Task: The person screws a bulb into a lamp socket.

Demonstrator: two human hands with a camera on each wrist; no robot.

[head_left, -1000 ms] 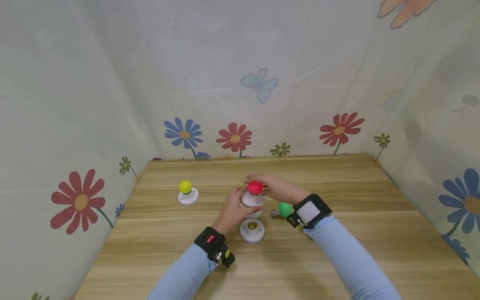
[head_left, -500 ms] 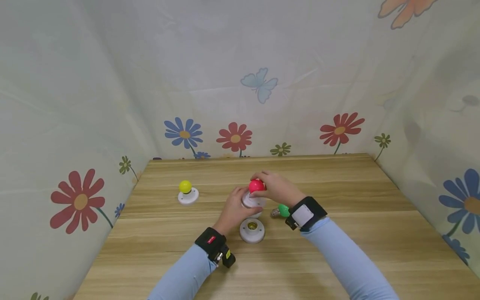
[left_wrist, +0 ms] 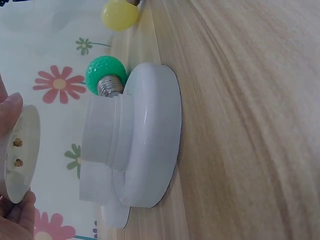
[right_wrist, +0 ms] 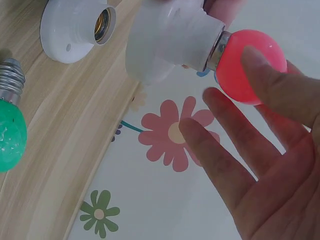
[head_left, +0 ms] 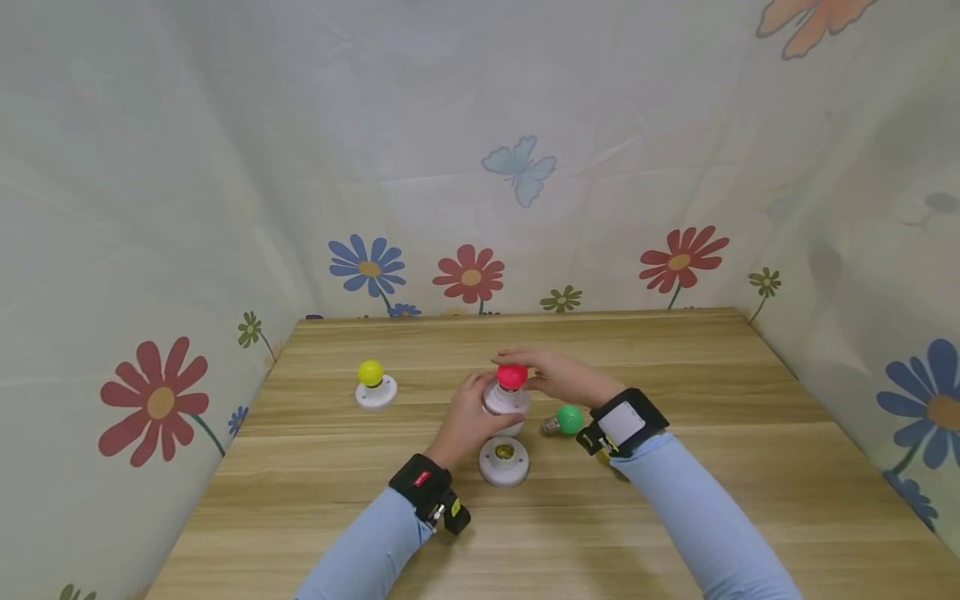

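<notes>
My left hand point(head_left: 468, 421) grips the rim of a round white lamp socket point(head_left: 510, 403), raised above the tabletop. In the left wrist view the held socket's underside point(left_wrist: 25, 150) shows two brass-coloured screws. A red light bulb point(right_wrist: 250, 65) stands in the socket's mouth, a strip of its metal base showing. My right hand point(head_left: 566, 377) pinches the bulb; in the right wrist view its thumb point(right_wrist: 270, 82) lies on the near side, a finger behind, the other fingers spread. Below the held socket are an empty white socket point(head_left: 504, 471) and another, partly hidden white socket point(head_left: 513, 430).
A green bulb point(head_left: 570, 419) lies on the wooden table point(head_left: 337, 467), right of the sockets. A yellow bulb point(head_left: 371, 372) stands in its own socket point(head_left: 377, 395) at the back left. Another yellow bulb point(left_wrist: 120, 14) shows in the left wrist view. Flowered cloth hangs around the table.
My right hand has twisted back and forth around the red bulb; its wrist moved left, then back right, uncovering the green bulb. The left hand and held socket stay almost still.
</notes>
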